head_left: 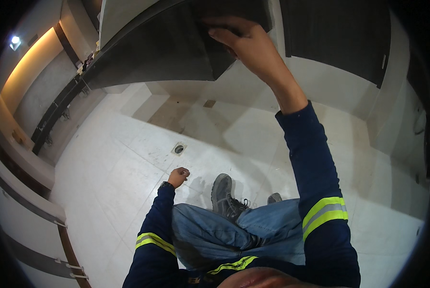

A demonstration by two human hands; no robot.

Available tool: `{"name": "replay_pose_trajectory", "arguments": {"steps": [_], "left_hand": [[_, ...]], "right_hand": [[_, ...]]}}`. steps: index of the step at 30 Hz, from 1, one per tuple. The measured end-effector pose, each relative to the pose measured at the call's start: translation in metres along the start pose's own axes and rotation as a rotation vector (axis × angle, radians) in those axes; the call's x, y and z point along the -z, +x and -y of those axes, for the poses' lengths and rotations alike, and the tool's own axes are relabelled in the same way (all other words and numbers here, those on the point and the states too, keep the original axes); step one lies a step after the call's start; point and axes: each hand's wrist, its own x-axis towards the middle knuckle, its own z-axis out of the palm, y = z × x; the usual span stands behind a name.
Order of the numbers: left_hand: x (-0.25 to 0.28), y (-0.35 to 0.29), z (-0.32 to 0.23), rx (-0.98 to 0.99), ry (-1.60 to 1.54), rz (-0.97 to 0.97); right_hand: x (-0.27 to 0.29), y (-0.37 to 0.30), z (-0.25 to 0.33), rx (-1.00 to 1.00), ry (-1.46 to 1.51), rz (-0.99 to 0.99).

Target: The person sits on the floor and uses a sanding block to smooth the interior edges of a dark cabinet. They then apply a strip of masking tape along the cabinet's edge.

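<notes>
My right hand (239,36) is raised at the dark, smooth panel (152,50) of a counter. Its thumb stands apart and its fingers stretch across the panel's surface, their tips dim against the dark. Low on the left, my left hand (178,177) hangs over the floor with its fingers curled together. Whether anything small lies inside them is hidden. A square floor drain (179,149) with a round dark opening lies just beyond that hand, apart from it.
Pale floor tiles (100,177) spread around my dark work shoe (222,197). A second, brownish square (209,103) is set in the floor under the counter. Dark doors (337,36) stand at the far right. A long dark counter (56,108) runs along the left, near a lit wall strip (28,62).
</notes>
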Motion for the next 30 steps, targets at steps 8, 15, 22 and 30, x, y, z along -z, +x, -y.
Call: {"name": "replay_pose_trajectory", "arguments": {"steps": [8, 15, 22, 30], "left_hand": [[-0.001, -0.001, -0.004, 0.050, 0.071, 0.019], [-0.001, -0.003, -0.006, 0.043, 0.013, 0.033], [-0.001, -0.003, -0.007, 0.063, 0.031, 0.021], [-0.001, 0.003, 0.009, 0.024, 0.116, 0.020]], "right_hand": [[0.005, 0.024, 0.010, 0.099, 0.042, 0.006], [0.004, -0.003, 0.010, -0.082, -0.046, 0.011], [0.022, 0.010, 0.029, -0.125, -0.003, 0.136], [0.025, 0.019, 0.022, -0.180, 0.007, 0.158]]}}
